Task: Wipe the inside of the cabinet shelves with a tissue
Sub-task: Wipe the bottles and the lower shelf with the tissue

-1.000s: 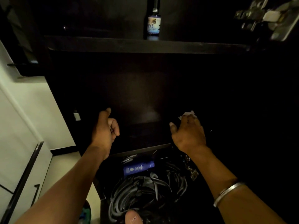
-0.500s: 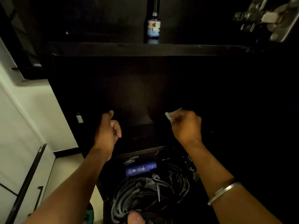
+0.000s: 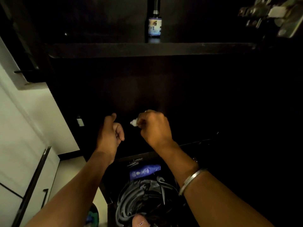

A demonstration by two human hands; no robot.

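Here the dark cabinet fills most of the view, its inside nearly black, so dust or streaks cannot be judged. An upper shelf runs across the far part of the scene, and a lower shelf shows only as a faint near edge just past the wrists. At far right a metal hinge catches the light.

The right hand is closed into a fist around the tissue, which is bunched small, with only a white tip showing at the left of the knuckles. It appears to be over the lower shelf; contact with the surface cannot be told in the gloom. The left hand is just beside it, loosely curled with the thumb up and holding nothing.

The step in hand looks like wiping the lower shelf. The next move likely calls for pressing the wad flat to the board and sweeping it toward the far corners and the right side.

A small bottle stands on the upper shelf and would need lifting aside before that board is wiped. Below, near the viewer, lie a blue tube and a tangle of dark cables, in the way of any lower compartment. A bangle sits on the right wrist.
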